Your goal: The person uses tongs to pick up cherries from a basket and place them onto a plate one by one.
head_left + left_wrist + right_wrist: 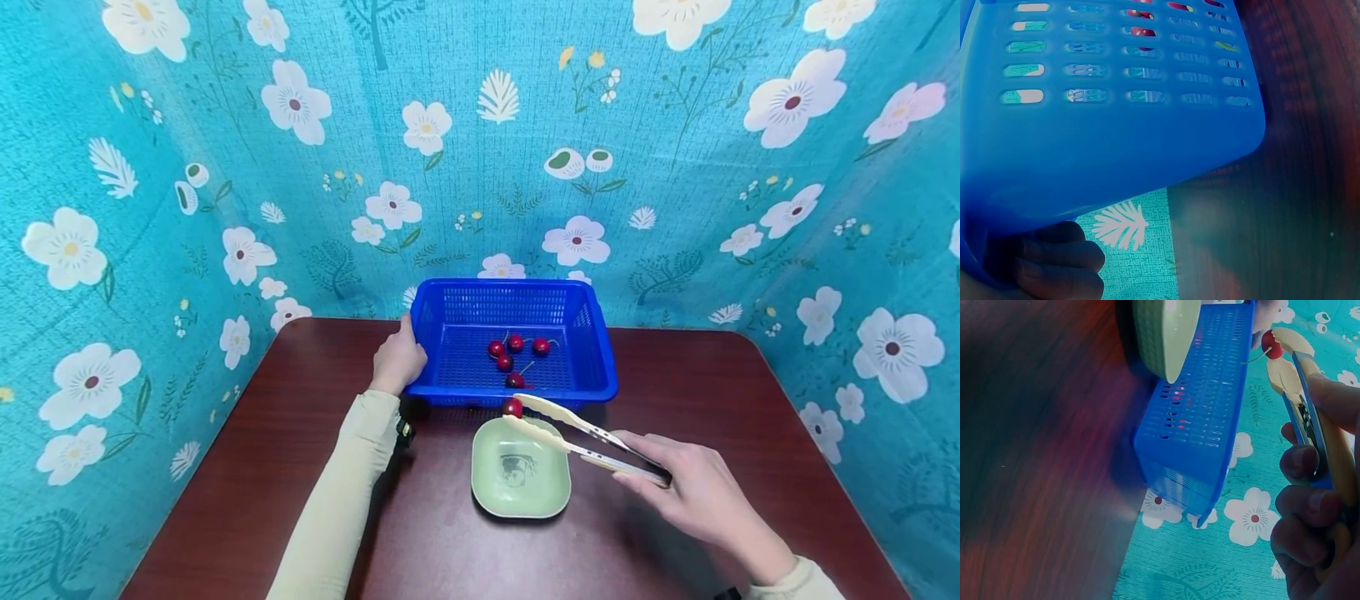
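A blue slotted plastic basket (600,350) stands at the back middle of the table with several red cherries (516,342) in it. My left hand (397,360) grips its left rim; the left wrist view shows fingers (1060,262) curled under the basket wall (1116,125). My right hand (693,492) holds cream tongs (577,433), which pinch one cherry (513,407) above the far edge of a pale green square dish (521,475). In the right wrist view the tongs (1297,381) clamp the cherry (1269,341) next to the basket (1204,419) and dish (1166,331).
The dark red-brown table (247,467) has rounded corners. A teal flowered cloth (480,150) walls it in at the back and both sides. The dish holds nothing but a printed mark.
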### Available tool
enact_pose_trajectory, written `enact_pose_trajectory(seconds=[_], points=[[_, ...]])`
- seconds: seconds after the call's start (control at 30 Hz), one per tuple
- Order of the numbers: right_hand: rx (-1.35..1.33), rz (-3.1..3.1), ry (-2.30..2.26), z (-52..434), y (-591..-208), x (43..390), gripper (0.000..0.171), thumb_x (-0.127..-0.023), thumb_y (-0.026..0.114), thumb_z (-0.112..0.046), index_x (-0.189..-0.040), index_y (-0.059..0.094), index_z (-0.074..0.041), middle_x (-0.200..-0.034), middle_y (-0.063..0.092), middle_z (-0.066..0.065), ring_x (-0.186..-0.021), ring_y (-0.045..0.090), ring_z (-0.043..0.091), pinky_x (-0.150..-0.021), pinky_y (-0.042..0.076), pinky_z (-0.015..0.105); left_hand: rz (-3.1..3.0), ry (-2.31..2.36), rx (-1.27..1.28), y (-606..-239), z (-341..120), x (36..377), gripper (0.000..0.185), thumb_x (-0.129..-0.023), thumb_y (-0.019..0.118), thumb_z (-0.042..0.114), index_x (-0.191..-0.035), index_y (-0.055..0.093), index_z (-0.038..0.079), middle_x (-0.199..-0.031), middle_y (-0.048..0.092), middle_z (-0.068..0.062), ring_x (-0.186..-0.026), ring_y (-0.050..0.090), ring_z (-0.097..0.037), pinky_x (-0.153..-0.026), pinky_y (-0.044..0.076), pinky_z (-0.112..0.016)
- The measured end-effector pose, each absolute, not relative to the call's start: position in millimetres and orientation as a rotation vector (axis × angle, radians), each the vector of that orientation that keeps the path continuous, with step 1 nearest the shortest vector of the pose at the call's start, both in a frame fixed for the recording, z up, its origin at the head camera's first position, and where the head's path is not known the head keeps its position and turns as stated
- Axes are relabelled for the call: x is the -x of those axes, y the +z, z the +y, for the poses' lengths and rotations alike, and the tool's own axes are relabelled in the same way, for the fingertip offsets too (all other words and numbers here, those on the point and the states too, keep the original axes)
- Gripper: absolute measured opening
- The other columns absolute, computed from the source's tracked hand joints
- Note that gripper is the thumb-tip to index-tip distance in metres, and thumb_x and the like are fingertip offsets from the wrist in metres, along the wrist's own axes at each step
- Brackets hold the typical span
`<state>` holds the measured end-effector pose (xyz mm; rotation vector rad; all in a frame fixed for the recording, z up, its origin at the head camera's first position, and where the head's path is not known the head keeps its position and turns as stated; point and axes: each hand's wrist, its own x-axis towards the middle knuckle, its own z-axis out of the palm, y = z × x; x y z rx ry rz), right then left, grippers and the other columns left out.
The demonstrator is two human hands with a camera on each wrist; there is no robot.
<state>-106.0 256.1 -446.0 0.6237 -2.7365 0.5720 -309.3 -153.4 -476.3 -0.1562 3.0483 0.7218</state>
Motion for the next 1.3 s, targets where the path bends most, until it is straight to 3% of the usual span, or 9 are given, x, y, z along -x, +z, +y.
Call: enact_pose_trajectory(seconds=[0.13,0.37,0.67,1.3], points=[[-0.649,-2.713,0.567,256,-450,107,0.05,-0.08,0.089,-0.038,-0.126,0.075,-0.028,-0.093,0.073,-0.017,-0.065,0.047,-0.007,-0.056,0.042,0.024,3.064,0.715,0.152,-476,-153,309,0.07,-0.103,0.051,0.018,-0.165,0.02,0.005,-0.103,0.073,-0.023,-0.076,0.069,-0.035,-0.066,0.055,-0.051],[-0.653,-2.693,0.547,254,-457,107,0.048,-0.079,0.089,-0.037,-0.124,0.075,-0.03,-0.075,0.053,-0.028,-0.06,0.038,-0.008,-0.055,0.035,0.022,3.061,0.707,0.153,-477,-154,312,0.07,-0.103,0.051,0.019,-0.165,0.02,0.005,-0.108,0.073,-0.024,-0.081,0.071,-0.037,-0.07,0.056,-0.053],[-0.665,-2.72,0.539,254,-464,107,0.046,-0.08,0.088,-0.039,-0.124,0.075,-0.03,-0.074,0.052,-0.029,-0.06,0.038,-0.008,-0.054,0.035,0.023,3.055,0.712,0.149,-477,-155,311,0.071,-0.103,0.05,0.019,-0.165,0.019,0.006,-0.105,0.073,-0.023,-0.078,0.07,-0.036,-0.069,0.056,-0.053],[-0.685,-2.722,0.469,252,-479,110,0.044,-0.08,0.087,-0.041,-0.12,0.076,-0.027,-0.082,0.065,-0.021,-0.062,0.042,-0.006,-0.052,0.038,0.025,3.07,0.726,0.149,-478,-154,310,0.071,-0.102,0.052,0.018,-0.164,0.021,0.006,-0.11,0.072,-0.026,-0.084,0.071,-0.04,-0.072,0.056,-0.056]])
